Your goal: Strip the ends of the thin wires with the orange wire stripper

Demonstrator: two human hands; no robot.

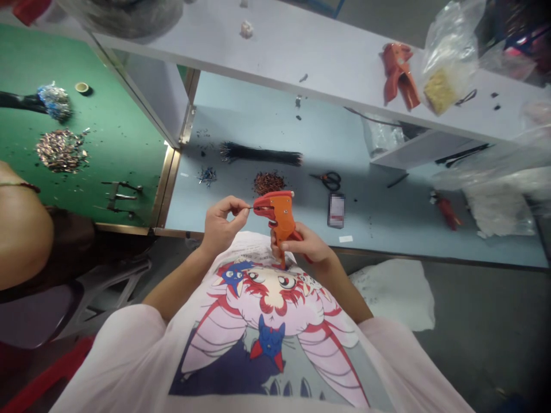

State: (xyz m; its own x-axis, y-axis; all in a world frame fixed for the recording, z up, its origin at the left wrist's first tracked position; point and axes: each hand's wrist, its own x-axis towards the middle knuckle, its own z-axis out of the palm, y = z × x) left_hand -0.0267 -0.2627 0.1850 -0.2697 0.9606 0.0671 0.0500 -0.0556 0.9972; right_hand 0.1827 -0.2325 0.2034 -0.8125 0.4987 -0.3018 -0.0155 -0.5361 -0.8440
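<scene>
My right hand [303, 244] is wrapped round the handles of an orange and red wire stripper [282, 213], held upright at the bench's front edge. Between the thumb and fingers of my left hand [226, 223] is a thin dark wire [251, 207], whose end reaches the jaws of the stripper. Whether the jaws have closed on it I cannot tell. Just behind the tool lies a pile of short copper-coloured pieces [269, 182]. Farther back is a bundle of black wires [262, 154].
Scissors [329, 180] and a phone [336, 210] lie right of the tool. Another red tool [447, 211] sits near plastic bags [495, 206]. Above the bench runs a white shelf [275, 43] holding an orange-red stripper [399, 74]. At left, another person's arm [23, 229] is beside a green bench [124, 120].
</scene>
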